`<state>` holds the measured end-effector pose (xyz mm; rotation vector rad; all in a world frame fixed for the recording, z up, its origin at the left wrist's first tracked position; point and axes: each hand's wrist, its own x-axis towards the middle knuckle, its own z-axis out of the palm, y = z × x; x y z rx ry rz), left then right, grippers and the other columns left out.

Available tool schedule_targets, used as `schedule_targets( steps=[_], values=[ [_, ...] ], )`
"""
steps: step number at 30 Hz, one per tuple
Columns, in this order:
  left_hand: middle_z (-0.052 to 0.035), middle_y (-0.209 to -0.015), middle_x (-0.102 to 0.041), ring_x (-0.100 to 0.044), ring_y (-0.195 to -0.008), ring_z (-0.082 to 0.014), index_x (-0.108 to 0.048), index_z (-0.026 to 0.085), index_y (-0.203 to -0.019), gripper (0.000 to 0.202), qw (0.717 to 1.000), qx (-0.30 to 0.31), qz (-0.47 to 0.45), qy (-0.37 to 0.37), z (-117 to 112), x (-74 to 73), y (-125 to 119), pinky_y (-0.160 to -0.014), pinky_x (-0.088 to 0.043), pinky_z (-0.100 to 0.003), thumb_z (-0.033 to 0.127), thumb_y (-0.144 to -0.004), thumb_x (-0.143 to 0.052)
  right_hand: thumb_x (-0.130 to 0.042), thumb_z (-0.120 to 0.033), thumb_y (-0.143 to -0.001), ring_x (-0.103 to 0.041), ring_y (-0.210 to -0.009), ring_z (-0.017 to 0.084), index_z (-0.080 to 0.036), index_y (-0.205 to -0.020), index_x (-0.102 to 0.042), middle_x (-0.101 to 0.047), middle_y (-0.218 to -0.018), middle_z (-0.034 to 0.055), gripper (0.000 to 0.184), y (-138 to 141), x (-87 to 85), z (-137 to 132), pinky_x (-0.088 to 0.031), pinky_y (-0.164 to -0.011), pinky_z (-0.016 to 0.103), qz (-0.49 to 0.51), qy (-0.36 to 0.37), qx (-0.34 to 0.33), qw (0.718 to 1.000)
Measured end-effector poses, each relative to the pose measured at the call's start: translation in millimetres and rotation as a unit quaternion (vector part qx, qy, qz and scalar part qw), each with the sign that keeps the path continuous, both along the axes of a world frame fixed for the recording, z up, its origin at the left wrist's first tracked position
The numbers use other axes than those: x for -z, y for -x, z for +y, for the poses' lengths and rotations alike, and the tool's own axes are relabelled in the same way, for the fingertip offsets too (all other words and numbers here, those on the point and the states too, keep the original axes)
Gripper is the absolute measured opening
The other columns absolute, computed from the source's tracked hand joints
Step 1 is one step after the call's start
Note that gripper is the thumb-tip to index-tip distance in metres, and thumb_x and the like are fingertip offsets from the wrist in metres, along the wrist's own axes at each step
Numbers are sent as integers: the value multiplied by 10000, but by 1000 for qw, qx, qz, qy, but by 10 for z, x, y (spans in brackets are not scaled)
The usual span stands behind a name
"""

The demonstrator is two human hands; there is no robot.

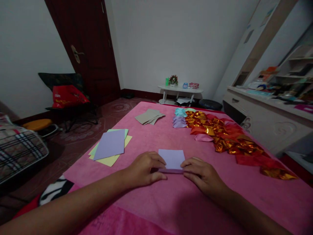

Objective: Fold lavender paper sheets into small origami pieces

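A small sheet of lilac paper (171, 159) lies on the pink cloth in front of me, its near edge turned up in a narrow fold. My left hand (150, 167) pinches the left end of that fold between thumb and fingers. At the right end, my right hand (198, 170) grips the same folded edge. To the left rests a stack of paper sheets (110, 145), lilac on top with green and yellow below. Farther back is a fanned pile of grey paper (149, 116).
Rows of folded paper pieces in gold (221, 148), red, lilac (179, 122) and blue cover the right side of the pink-covered table (151, 199). Beyond stand a small white table (181, 88), a chair with a red bag (69, 96), and a cluttered dresser (266, 107).
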<state>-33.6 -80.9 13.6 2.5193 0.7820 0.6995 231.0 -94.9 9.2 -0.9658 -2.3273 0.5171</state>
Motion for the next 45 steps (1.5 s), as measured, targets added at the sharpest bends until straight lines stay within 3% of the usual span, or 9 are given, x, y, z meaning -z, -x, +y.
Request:
schedule_targets(
  steps=[4, 7, 12, 16, 20, 23, 29, 36, 45],
  values=[
    [-36, -729, -615, -548, -716, -142, -672, 149, -741, 328, 997, -52, -19, 57, 28, -24, -65, -646, -403, -239, 431, -856, -550, -521, -252, -866, -590, -734, 169, -183, -671, -649, -618, -795, 52, 243, 113, -43, 125, -463, -634, 269, 39, 116, 90, 988],
    [-23, -669, -549, -489, -602, -108, -605, 130, -596, 386, 984, -129, -37, 115, 99, 7, -101, -556, -361, -220, 406, -858, -543, -608, -255, -778, -555, -708, 166, -187, -537, -532, -580, -767, 41, 262, 167, -26, 242, -430, -623, 271, 48, 87, 167, 981],
    [-72, -893, -574, -542, -798, -159, -657, 132, -610, 294, 972, -188, -57, 130, 168, 64, -96, -660, -418, -245, 369, -782, -635, -664, -221, -662, -521, -644, 157, -194, -531, -537, -571, -700, 16, 185, 245, -12, 346, -378, -591, 268, 21, 82, 251, 964],
    [-112, -1152, -539, -523, -1036, -232, -715, 151, -709, 188, 962, -203, -100, 153, 160, 99, -81, -813, -434, -302, 332, -737, -674, -687, -271, -617, -466, -548, 131, -189, -511, -542, -532, -575, -11, 197, 304, 0, 383, -326, -522, 255, 147, 184, 227, 945],
    [-123, -1026, -621, -586, -839, -205, -718, 123, -807, 272, 909, -194, -245, 275, 243, 68, -127, -710, -459, -299, 363, -679, -721, -736, -377, -596, -398, -477, 97, -178, -553, -553, -490, -512, -39, 274, 353, -30, 449, -274, -475, 244, 309, 294, 182, 886],
    [-92, -784, -663, -556, -645, -150, -715, 96, -841, 376, 855, -179, -332, 357, 421, -3, -194, -582, -414, -251, 413, -642, -753, -765, -382, -593, -410, -495, 93, -169, -598, -570, -512, -551, -35, 288, 373, -60, 555, -276, -476, 237, 371, 266, 190, 869],
    [-84, -728, -668, -547, -607, -118, -719, 84, -779, 390, 782, -174, -433, 413, 779, -21, -385, -571, -390, -223, 404, -574, -806, -755, -391, -634, -405, -498, 96, -171, -639, -575, -497, -559, -39, 285, 345, 69, 785, -282, -476, 230, 441, 222, 217, 842],
    [-3, -528, -569, -442, -499, -86, -667, 91, -575, 363, 832, -219, -394, 322, 738, 113, -526, -507, -301, -212, 437, -586, -776, -654, -433, -752, -381, -548, 109, -174, -621, -556, -454, -583, -35, 306, 312, 216, 788, -268, -500, 243, 426, 161, 224, 862],
    [-48, -759, -657, -547, -670, -137, -733, 119, -755, 241, 862, -230, -393, 223, 646, 133, -506, -595, -410, -224, 353, -729, -681, -704, -374, -704, -380, -553, 112, -178, -551, -519, -437, -570, -36, 310, 322, 170, 719, -273, -509, 246, 400, 150, 231, 874]
  ],
)
